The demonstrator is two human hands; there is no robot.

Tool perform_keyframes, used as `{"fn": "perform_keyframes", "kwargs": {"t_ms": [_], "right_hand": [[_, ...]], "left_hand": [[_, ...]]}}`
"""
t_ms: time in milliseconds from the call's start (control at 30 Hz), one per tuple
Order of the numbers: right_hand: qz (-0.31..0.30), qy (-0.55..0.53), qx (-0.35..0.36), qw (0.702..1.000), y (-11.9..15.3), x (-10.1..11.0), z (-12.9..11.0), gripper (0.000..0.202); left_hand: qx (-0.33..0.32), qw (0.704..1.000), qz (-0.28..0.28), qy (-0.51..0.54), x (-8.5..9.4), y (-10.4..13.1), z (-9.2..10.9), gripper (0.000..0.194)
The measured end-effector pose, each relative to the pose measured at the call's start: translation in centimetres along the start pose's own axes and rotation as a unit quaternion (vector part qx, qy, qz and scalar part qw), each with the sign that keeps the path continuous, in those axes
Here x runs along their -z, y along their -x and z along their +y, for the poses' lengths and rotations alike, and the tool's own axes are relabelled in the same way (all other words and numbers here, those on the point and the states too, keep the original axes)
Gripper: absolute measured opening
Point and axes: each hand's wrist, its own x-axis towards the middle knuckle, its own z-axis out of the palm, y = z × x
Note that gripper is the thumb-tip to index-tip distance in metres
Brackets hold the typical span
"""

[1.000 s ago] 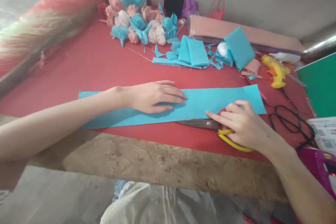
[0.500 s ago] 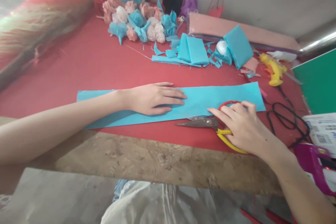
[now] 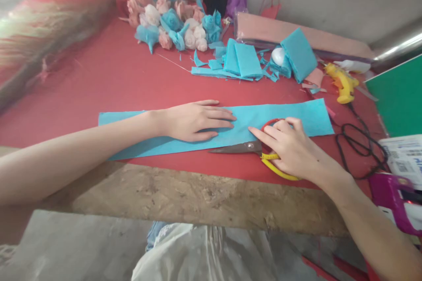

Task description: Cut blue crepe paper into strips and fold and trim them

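Red covering spreads over the bench, ending at a bare wooden strip along its near edge. Just inside that edge, your long blue sheet lies flat, its length running from left to right. Your left hand is open, palm down on the sheet with fingers spread, gripping nothing. Your right hand is closed around the handles of the scissors, forefinger stretched out over the sheet.

Compared with half a second ago, the scissors sit further left along the sheet's near side, and the tip now lies nearer below your left fingers. The pale second blade that showed then is out of sight; whether it is under the sheet or against the dark one, you cannot tell from here. Your left hand looks unmoved on the sheet, so the work seems braced while only the scissors shift.

Beyond, toward the far edge, lie cut blue pieces and crepe-like flowers; a yellow glue gun lies toward the far right corner.
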Motion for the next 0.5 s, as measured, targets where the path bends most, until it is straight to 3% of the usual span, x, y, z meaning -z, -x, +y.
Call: {"fn": "perform_keyframes", "kwargs": {"t_ms": [133,367,500], "right_hand": [[0.031,-0.027,0.025,0.999,0.2,-0.1,0.5,0.052],[0.097,-0.023,0.041,0.994,0.6,0.4,0.4,0.034],[0.099,-0.019,0.040,0.994,1.1,0.4,0.2,0.032]], "left_hand": [[0.001,1.000,-0.001,-0.003,0.0,-0.1,0.0,0.041],[0.003,1.000,-0.003,-0.003,0.1,0.1,0.1,0.041],[0.003,1.000,-0.001,-0.005,0.0,0.1,0.0,0.040]]}}
